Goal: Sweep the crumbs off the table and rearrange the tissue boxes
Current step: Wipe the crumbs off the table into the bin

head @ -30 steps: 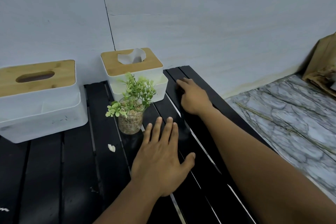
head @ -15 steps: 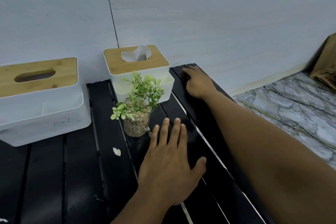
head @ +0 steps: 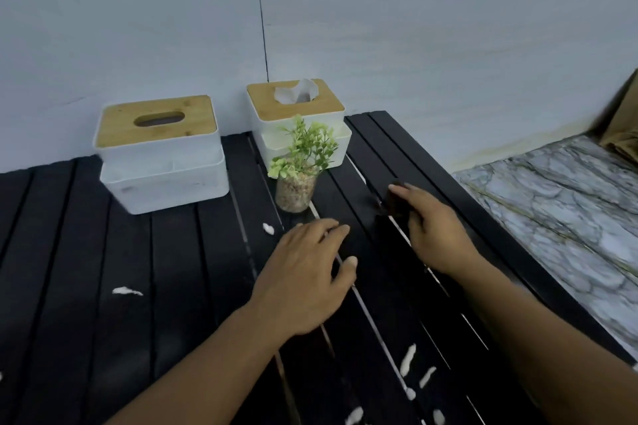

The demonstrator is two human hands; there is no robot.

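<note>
Two bare, sleeveless forearms point(head: 207, 355)

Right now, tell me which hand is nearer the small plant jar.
Left. The left hand lies flat just in front of the plant jar; the right hand rests farther off to its right.

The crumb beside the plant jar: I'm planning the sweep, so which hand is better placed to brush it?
Left. The left hand lies flat just right of the crumb; the right hand is farther right.
</note>
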